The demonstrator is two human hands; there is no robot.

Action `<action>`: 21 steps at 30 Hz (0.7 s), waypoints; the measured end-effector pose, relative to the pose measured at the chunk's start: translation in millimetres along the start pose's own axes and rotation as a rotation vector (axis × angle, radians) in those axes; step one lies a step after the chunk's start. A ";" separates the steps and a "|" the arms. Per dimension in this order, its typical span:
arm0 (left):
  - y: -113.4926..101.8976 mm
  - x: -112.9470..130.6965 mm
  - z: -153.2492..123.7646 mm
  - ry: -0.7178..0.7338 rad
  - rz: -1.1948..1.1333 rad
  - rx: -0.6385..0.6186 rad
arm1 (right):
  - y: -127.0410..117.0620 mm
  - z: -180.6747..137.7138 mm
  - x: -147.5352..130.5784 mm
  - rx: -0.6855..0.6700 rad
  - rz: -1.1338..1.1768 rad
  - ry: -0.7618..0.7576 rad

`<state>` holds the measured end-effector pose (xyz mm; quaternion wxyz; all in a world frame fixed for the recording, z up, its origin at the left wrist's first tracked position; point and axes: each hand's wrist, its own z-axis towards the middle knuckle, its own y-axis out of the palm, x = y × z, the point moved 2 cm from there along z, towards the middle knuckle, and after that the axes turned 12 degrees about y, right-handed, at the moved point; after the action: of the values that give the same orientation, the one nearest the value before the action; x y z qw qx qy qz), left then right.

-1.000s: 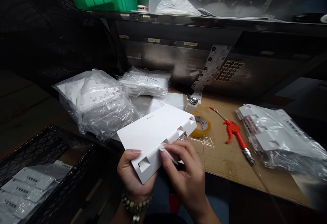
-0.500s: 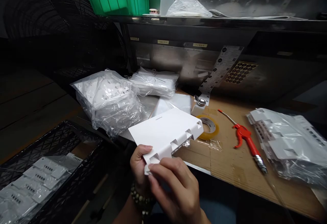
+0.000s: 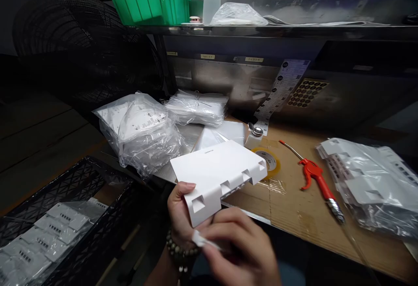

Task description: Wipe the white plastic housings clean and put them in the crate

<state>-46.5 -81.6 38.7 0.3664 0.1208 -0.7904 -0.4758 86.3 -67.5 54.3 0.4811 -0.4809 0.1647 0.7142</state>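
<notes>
My left hand (image 3: 181, 218) grips the near corner of a flat white plastic cover (image 3: 218, 175) with square notches along one edge, holding it tilted above the table's front edge. My right hand (image 3: 241, 249) sits just below and in front of the cover, blurred, with its fingers pinched on a small white wipe or strip (image 3: 202, 239). A beaded bracelet (image 3: 179, 251) circles my left wrist.
Clear bags of white covers lie at left (image 3: 140, 133), behind (image 3: 197, 107) and at right (image 3: 369, 181). A tape roll (image 3: 270, 160), a red air blow gun (image 3: 315, 177) and a small dispenser (image 3: 254, 134) rest on the cardboard-covered table (image 3: 294, 216). A black crate (image 3: 65, 225) holds more covers; a green bin (image 3: 152, 7) sits on the shelf.
My right hand slid along the cover's notched edge from its middle toward the near corner, then drew off below it with the white piece pinched. The view shifted slightly.
</notes>
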 end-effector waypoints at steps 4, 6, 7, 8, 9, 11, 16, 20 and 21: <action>-7.9 6.3 14.4 -0.027 0.004 -0.093 | -66.3 -11.8 22.5 0.236 0.332 0.321; -15.9 10.7 22.2 -0.029 0.013 -0.155 | -102.9 -19.5 39.4 0.487 0.450 0.389; -21.3 13.1 25.8 -0.028 0.018 -0.172 | -118.7 -23.8 47.4 0.599 0.469 0.416; -27.5 15.4 29.0 -0.032 0.024 -0.183 | -132.2 -28.5 54.8 0.700 0.462 0.445; -33.7 17.5 31.8 -0.036 0.023 -0.191 | -143.2 -33.3 61.1 0.780 0.442 0.474; -44.0 20.3 35.5 -0.052 0.002 -0.222 | -157.8 -43.4 71.6 0.867 0.414 0.529; -40.3 15.6 35.4 -0.095 -0.086 -0.571 | -163.7 -67.6 91.7 0.892 0.410 0.669; -29.7 8.6 33.8 -0.141 -0.137 -0.819 | -156.4 -81.5 104.4 0.855 0.399 0.763; -30.0 8.0 34.1 -0.164 -0.156 -0.853 | -154.8 -84.1 106.9 0.844 0.402 0.783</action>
<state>-80.5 -78.8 7.7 0.2826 -0.0203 -0.5383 -0.7937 253.7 5.0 -41.5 0.3897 -0.4349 0.6858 0.4344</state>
